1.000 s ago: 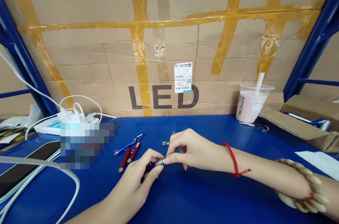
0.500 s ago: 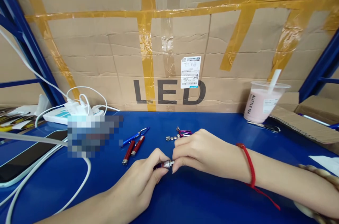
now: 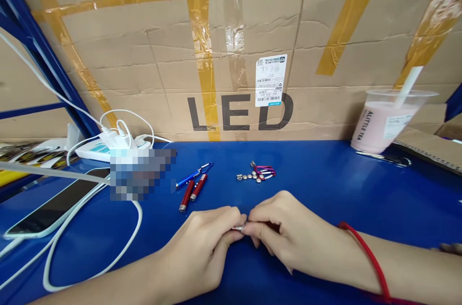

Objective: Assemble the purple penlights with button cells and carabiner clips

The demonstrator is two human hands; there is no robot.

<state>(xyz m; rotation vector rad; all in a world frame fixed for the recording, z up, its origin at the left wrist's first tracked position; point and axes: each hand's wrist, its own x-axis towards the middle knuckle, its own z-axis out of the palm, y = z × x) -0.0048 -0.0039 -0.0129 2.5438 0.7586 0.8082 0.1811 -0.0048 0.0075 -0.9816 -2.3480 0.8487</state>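
Note:
My left hand [image 3: 204, 242] is closed round a small laser pointer [image 3: 238, 228]; only its silver end shows, the rest is hidden in the fingers. With thumb and fingers, my right hand [image 3: 288, 230] pinches at that silver end, its fingertips against those of the left. Just beyond the left hand lie two dark red laser pointers [image 3: 186, 196] with silver ends. Beside them is a slim blue one [image 3: 188, 178] with a clip. Farther back are pink and purple carabiner clips [image 3: 266, 171] and several small round silver pieces [image 3: 250, 176].
White cables [image 3: 139, 228], a phone [image 3: 61, 206] and a power strip [image 3: 96, 150] occupy the left. At the right stands a pink drink cup [image 3: 384, 122] by a dark-handled tool [image 3: 388, 158]. A large taped cardboard box [image 3: 159, 64] closes off the back of the blue table [image 3: 310, 175].
Both hands have moved slightly right in view, and the right hand has turned lower, uncovering the clips and silver pieces. Less of the held laser pointer shows. The whole view has shifted.

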